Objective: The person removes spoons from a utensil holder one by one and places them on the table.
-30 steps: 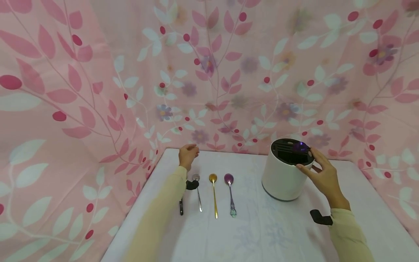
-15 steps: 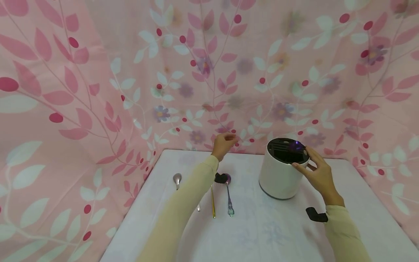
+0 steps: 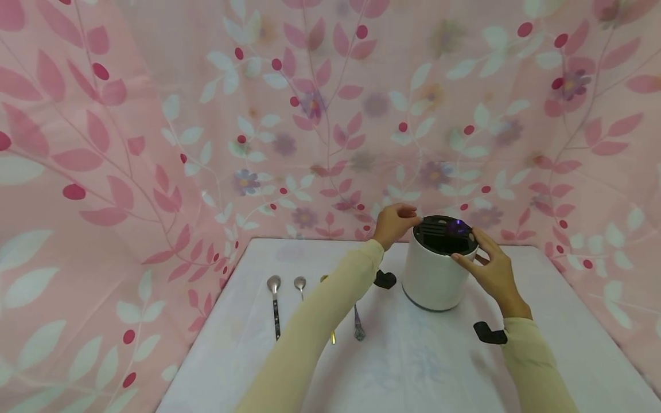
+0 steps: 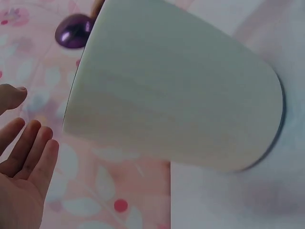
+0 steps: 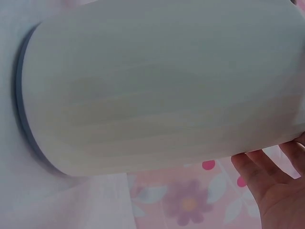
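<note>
A white cylindrical utensil holder (image 3: 434,281) with a black slotted top (image 3: 439,245) stands on the right side of the table. My right hand (image 3: 490,269) holds it at the upper right, thumb at the front rim and fingers along the far side. At the left edge of the top is my left hand (image 3: 395,222); in the left wrist view its fingers (image 4: 44,167) are spread beside the holder, with nothing between them. A shiny purple spoon bowl (image 4: 74,31) sticks up beyond the holder's top.
On the white tablecloth (image 3: 413,367) lie a black-handled spoon (image 3: 276,312), a small silver spoon (image 3: 300,283), a gold spoon (image 3: 333,337) and an ornate-handled spoon (image 3: 358,327), the last three partly hidden by the left sleeve (image 3: 315,332). Pink floral cloth (image 3: 330,115) hangs behind.
My left hand has swung right from above the leftmost spoons, passing over the others, to the holder's top edge. The right hand has kept its hold on the holder.
</note>
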`<state>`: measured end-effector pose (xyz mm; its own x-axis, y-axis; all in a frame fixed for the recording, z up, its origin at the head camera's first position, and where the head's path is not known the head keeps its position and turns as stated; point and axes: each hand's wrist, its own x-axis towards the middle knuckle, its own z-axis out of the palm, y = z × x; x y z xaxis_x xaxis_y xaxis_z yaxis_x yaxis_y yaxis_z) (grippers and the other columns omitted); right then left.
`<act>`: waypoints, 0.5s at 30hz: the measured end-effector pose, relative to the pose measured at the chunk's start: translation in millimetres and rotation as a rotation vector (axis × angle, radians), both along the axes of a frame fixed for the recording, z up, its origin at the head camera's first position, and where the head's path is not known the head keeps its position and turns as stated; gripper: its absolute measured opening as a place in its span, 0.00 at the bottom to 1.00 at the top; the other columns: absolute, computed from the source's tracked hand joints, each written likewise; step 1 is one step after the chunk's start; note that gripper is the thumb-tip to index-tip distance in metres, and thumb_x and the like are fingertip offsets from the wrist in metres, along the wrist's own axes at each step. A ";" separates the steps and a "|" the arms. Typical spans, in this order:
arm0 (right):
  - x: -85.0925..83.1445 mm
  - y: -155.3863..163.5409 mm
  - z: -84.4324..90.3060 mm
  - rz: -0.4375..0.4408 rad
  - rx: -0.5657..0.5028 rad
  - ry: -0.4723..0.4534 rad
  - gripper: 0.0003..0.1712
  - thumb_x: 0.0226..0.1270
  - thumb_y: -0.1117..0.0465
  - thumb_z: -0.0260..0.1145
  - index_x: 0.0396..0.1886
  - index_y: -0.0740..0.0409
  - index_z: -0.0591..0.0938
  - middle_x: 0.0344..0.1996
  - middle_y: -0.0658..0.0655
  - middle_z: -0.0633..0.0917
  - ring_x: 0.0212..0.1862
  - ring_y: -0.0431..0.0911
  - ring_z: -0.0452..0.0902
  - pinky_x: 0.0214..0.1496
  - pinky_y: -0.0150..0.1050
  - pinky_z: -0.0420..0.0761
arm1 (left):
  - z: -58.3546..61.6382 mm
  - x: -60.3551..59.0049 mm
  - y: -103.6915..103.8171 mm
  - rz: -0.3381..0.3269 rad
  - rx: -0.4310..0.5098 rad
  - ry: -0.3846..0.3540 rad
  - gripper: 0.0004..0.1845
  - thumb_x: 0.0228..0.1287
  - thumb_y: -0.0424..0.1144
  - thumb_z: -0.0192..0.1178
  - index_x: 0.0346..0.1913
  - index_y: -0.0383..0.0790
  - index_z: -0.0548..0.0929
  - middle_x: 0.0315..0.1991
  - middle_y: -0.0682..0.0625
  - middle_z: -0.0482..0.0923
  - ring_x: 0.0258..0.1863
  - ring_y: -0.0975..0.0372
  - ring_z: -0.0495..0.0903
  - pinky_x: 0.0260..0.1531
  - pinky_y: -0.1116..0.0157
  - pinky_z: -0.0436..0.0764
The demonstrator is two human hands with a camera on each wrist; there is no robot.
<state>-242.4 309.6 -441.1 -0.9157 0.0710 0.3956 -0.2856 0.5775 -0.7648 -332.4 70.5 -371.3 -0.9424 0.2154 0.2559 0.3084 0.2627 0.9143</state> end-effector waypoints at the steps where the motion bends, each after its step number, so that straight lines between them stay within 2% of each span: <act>1: -0.6 0.2 -0.2 0.000 0.001 0.001 0.49 0.60 0.48 0.73 0.77 0.44 0.57 0.75 0.52 0.58 0.71 0.57 0.59 0.59 0.58 0.71 | 0.5 1.6 4.9 -0.013 0.000 -0.003 0.17 0.56 0.42 0.73 0.49 0.45 0.87 0.38 0.57 0.85 0.37 0.70 0.81 0.39 0.73 0.82; 6: -2.1 2.1 -1.3 0.000 0.004 0.001 0.49 0.61 0.47 0.72 0.77 0.41 0.56 0.75 0.51 0.58 0.71 0.58 0.58 0.59 0.58 0.70 | 1.4 8.1 28.1 -0.074 -0.016 -0.007 0.18 0.56 0.43 0.73 0.50 0.44 0.86 0.37 0.59 0.85 0.37 0.72 0.81 0.38 0.75 0.81; 8: -3.2 2.8 -2.1 -0.003 0.008 -0.004 0.49 0.61 0.46 0.72 0.77 0.39 0.56 0.75 0.50 0.58 0.71 0.57 0.58 0.60 0.56 0.70 | 0.9 8.9 35.6 -0.094 -0.048 0.008 0.17 0.56 0.43 0.73 0.49 0.44 0.87 0.38 0.60 0.85 0.38 0.73 0.81 0.39 0.77 0.80; 15: -4.9 3.9 -5.6 -0.009 0.024 -0.008 0.49 0.61 0.46 0.72 0.77 0.38 0.56 0.75 0.47 0.58 0.71 0.54 0.60 0.60 0.52 0.71 | 0.7 10.0 50.3 -0.155 -0.321 0.133 0.15 0.61 0.45 0.69 0.48 0.44 0.88 0.41 0.58 0.86 0.42 0.73 0.80 0.42 0.80 0.77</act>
<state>-247.3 313.5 -446.7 -0.9182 0.0697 0.3898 -0.2742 0.5982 -0.7530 -322.3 120.7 -370.6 -0.8554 0.4415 0.2707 0.4775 0.4701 0.7423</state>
